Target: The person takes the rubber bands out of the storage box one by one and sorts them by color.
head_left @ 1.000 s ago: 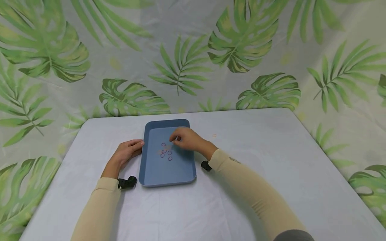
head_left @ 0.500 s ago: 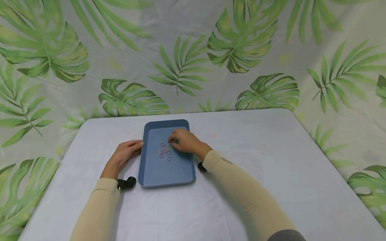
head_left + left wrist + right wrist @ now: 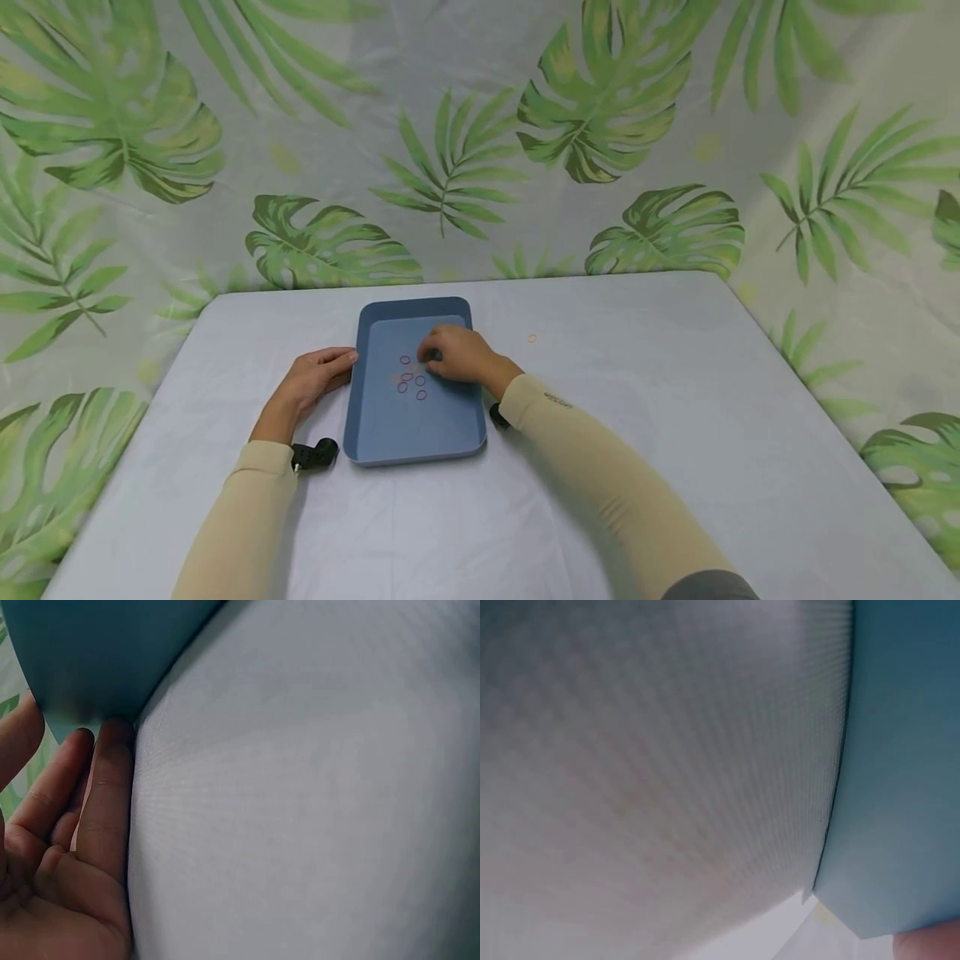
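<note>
A blue rectangular tray [image 3: 420, 435] lies on the white-covered table. Several thin red rings, resembling small rubber bands [image 3: 407, 377], are scattered on its floor, beside a few faint beige ones. My left hand [image 3: 313, 379] rests at the tray's left side, fingertips touching the outer wall; the left wrist view shows its fingers [image 3: 105, 795] fairly straight against the tray. Over the upper right of the tray, my right hand [image 3: 459, 354] reaches down with bent fingers, thumb and index close to the rings. Whether anything is between them is too small to tell. The right wrist view catches only a fingertip [image 3: 928, 942].
An orange ring [image 3: 532, 338] lies on the tablecloth [image 3: 637, 375] to the right of the tray. A leaf-patterned cloth [image 3: 480, 167] hangs behind the table. Black wrist cameras are strapped on both wrists, the left one [image 3: 317, 454] close to the tray's side.
My right hand has shifted slightly left and down over the tray, closer to the rings. The left hand and the rings look unmoved.
</note>
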Demonstrator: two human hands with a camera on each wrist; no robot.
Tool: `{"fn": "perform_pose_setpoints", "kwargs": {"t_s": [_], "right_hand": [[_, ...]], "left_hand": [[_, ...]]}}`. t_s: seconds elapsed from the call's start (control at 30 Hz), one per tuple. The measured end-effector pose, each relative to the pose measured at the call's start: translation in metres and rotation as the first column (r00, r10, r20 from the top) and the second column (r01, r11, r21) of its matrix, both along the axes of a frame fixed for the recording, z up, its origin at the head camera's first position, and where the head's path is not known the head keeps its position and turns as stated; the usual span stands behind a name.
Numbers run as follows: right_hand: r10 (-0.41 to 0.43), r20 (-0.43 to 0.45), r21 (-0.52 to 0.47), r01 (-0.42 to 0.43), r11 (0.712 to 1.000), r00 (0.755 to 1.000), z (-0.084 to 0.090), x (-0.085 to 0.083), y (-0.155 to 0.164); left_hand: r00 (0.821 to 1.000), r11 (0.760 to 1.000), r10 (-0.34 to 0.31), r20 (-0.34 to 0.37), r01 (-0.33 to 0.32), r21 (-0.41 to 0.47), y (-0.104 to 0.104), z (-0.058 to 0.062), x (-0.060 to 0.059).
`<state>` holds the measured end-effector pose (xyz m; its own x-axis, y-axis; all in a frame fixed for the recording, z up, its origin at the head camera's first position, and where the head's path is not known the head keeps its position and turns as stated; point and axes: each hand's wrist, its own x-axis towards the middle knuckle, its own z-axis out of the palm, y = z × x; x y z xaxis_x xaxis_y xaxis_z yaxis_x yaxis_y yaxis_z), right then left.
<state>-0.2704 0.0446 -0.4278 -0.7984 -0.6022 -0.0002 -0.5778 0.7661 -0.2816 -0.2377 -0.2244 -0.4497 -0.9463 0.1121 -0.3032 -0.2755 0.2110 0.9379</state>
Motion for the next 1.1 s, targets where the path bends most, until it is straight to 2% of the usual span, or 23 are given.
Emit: {"fn": "perform_pose_setpoints", "kwargs": {"t_s": [0.3,0.63,1.1], "right_hand": [[-0.011,-0.028,0.029,0.012,0.999,1.0,0.0028,0.0026,-0.0047],[-0.028,-0.04,0.013,0.028,1.0,0.999,0.0004,0.0039,-0.0027],[-0.036,-0.043,0.016,0.037,0.999,0.998,-0.0011,0.0017,-0.0028]], "left_hand": [[1.0,1.0,-0.008,0.01,0.009,-0.026,0.0018,0.0048,0.0025],[1.0,0.999,-0.005,0.016,0.006,-0.047,0.0032,0.0023,-0.0007],[0.999,0.999,-0.013,0.031,0.014,-0.028,0.0018,0.0046,-0.0009]]}}
